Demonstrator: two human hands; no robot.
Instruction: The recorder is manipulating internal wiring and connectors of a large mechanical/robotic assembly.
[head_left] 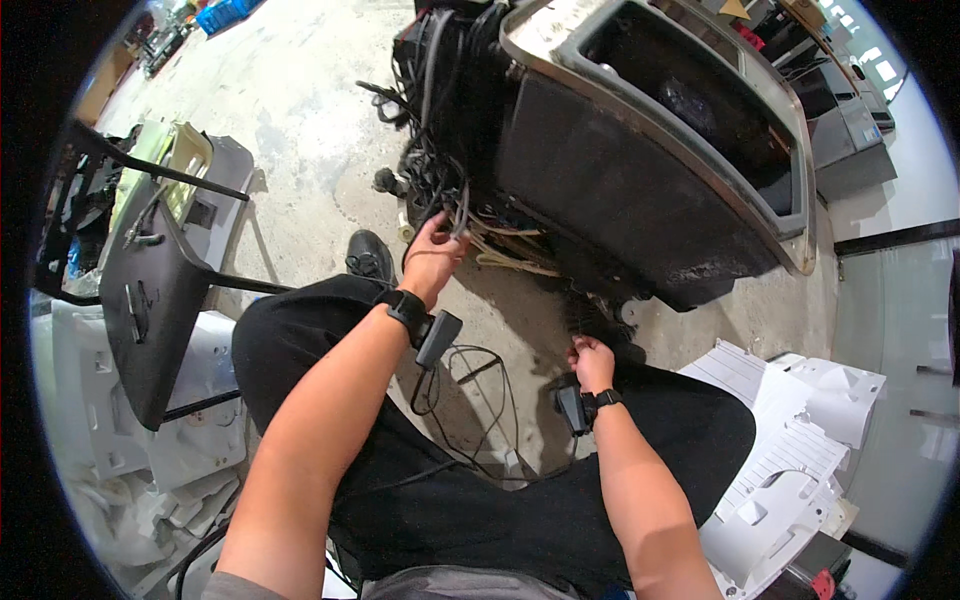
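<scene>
My left hand (433,258) is closed around part of a bundle of black and grey cables (447,185) that hangs at the left side of a big dark machine (615,180). Its fingertips partly disappear among the strands. Lower and to the right, my right hand (592,362) is held between my knees with its fingers pinched together; whatever they hold, if anything, is too small to make out. Tan wires (515,258) run along the machine's underside, just right of my left hand. Both wrists carry a black strap with a small dark box.
A black-framed chair-like piece (165,300) stands at left, beside white plastic panels (90,385). More white molded parts (790,440) lie at right, near a glass wall (895,330). A thin black cable (510,400) loops over the floor between my legs. A blue crate (222,14) stands far back.
</scene>
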